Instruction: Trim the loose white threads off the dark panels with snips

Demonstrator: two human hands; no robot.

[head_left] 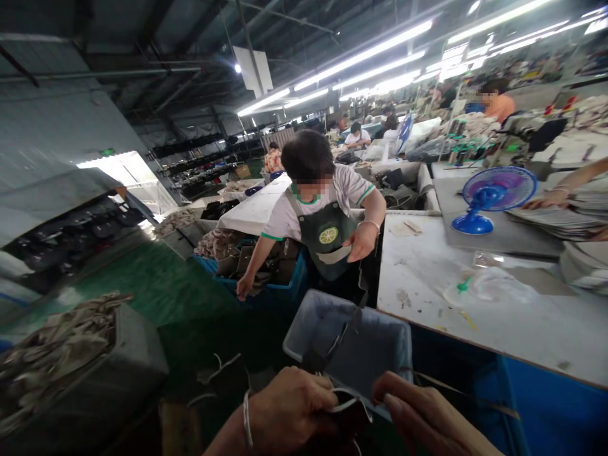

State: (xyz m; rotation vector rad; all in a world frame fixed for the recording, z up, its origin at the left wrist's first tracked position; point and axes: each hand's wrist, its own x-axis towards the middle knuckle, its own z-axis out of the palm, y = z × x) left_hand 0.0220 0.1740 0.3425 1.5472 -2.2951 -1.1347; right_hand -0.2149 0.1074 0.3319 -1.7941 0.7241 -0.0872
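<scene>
My left hand, with a band on its wrist, is closed in a pinch on a thin white cord. The cord loops out from these fingers over dark material below, whose shape is hard to make out. To the right of the loop is my right hand, its fingers pressed together; anything between them is hidden. Just beyond both hands stands a pale grey plastic bin. A chain of dark pieces runs across the bin, up toward the person opposite.
A person in a dark green apron leans over the far side, one hand by a blue crate of dark pieces. On the right, a white table bears a blue fan. At left stands a grey bin heaped with fabric.
</scene>
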